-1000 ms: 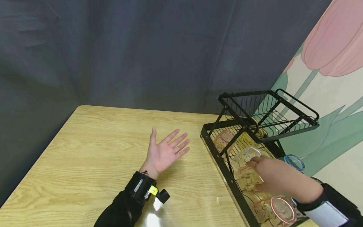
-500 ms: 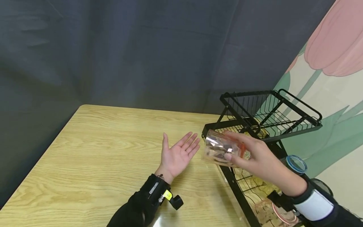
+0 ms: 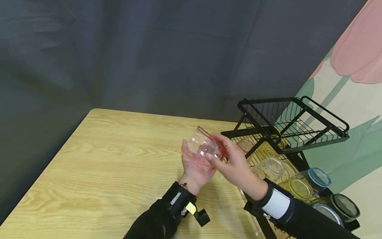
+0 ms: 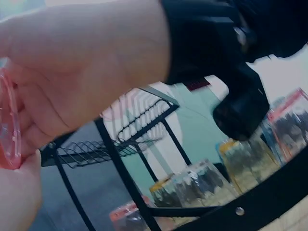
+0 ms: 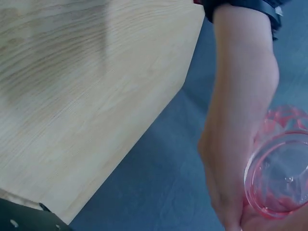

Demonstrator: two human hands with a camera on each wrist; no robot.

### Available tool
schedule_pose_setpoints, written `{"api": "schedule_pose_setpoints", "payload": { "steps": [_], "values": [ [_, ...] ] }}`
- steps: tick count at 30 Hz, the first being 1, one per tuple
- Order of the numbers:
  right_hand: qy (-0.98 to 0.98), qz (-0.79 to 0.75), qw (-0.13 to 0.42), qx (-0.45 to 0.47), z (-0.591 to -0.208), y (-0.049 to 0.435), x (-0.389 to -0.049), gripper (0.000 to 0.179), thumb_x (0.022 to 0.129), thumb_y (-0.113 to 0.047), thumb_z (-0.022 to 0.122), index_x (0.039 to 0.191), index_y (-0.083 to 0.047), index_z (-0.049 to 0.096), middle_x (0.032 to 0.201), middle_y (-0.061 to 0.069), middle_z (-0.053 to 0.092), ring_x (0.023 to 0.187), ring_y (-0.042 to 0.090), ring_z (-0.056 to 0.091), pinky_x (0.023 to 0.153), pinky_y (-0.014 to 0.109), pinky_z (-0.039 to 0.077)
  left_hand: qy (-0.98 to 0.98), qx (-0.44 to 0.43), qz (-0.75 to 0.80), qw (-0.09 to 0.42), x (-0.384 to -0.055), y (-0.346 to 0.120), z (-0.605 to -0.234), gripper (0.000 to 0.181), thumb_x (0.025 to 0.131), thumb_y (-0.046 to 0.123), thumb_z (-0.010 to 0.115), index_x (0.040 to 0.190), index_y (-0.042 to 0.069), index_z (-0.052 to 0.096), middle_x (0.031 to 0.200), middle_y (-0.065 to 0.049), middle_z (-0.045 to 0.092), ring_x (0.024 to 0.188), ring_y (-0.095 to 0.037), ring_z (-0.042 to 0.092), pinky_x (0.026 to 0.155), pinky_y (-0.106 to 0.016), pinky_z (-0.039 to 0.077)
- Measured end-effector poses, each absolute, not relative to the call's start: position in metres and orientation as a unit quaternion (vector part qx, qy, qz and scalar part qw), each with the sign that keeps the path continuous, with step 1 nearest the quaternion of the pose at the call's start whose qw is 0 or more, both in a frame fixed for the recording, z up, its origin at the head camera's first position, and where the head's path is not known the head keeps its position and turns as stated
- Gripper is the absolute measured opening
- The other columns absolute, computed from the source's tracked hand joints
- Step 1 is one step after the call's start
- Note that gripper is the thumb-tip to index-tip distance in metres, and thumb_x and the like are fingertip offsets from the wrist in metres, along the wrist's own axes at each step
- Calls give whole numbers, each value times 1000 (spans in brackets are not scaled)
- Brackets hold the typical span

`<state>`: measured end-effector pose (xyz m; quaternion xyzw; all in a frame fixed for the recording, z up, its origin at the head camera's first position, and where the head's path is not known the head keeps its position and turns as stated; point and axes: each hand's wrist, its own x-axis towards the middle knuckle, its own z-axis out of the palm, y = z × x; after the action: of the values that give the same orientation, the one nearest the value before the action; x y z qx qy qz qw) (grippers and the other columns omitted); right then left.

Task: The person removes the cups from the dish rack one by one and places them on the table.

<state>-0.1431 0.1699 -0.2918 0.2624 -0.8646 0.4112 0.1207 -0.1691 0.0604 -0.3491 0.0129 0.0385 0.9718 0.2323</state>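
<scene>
Jar (image 3: 197, 142) looks slick and fragile: hold its sides, your right hand (image 3: 234, 162) gripping it, your left hand (image 3: 197, 170) spread against it.

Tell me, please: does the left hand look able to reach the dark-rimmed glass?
Probably not directly: the left hand is at the red-tinted glass, and in the head view the right forearm crosses between that hand and the dark-rimmed glass.
</scene>
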Motion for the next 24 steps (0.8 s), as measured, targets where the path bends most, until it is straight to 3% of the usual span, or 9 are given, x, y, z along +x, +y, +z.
{"api": "schedule_pose_setpoints", "payload": {
  "steps": [6, 10, 16, 24],
  "values": [
    [-852, 402, 173, 289, -281, 156, -135, 53, 72, 1, 67, 119, 5, 42, 124, 16, 44, 118, 28, 36, 91, 39, 35, 15, 60, 974, 218, -168, 53, -343, 81, 73, 72, 18, 135, 19, 21, 134, -8, 32, 119, -26, 33, 96, -39, 28],
    [-862, 377, 167, 295, -291, 158, -143, 55, 73, -6, 68, 122, -1, 41, 124, 11, 45, 110, 22, 44, 87, 36, 41, 5, 80, 977, 198, -168, 49, -340, 83, 75, 69, 17, 135, 13, 27, 137, -6, 29, 119, -23, 33, 97, -37, 27],
    [-881, 319, 181, 299, -303, 162, -154, 63, 72, -19, 70, 127, -7, 41, 124, 4, 45, 103, 17, 49, 82, 31, 44, 18, 48, 984, 170, -171, 46, -339, 77, 78, 60, 18, 129, 6, 38, 131, -7, 38, 116, -23, 36, 96, -37, 26],
    [-905, 248, 184, 294, -305, 174, -153, 71, 71, -36, 69, 128, -5, 39, 126, 12, 42, 111, 25, 43, 87, 42, 39, 48, 11, 989, 140, -182, 36, -341, 71, 77, 56, 26, 129, 8, 32, 128, -8, 37, 111, -23, 37, 94, -41, 27]
  ]
}}
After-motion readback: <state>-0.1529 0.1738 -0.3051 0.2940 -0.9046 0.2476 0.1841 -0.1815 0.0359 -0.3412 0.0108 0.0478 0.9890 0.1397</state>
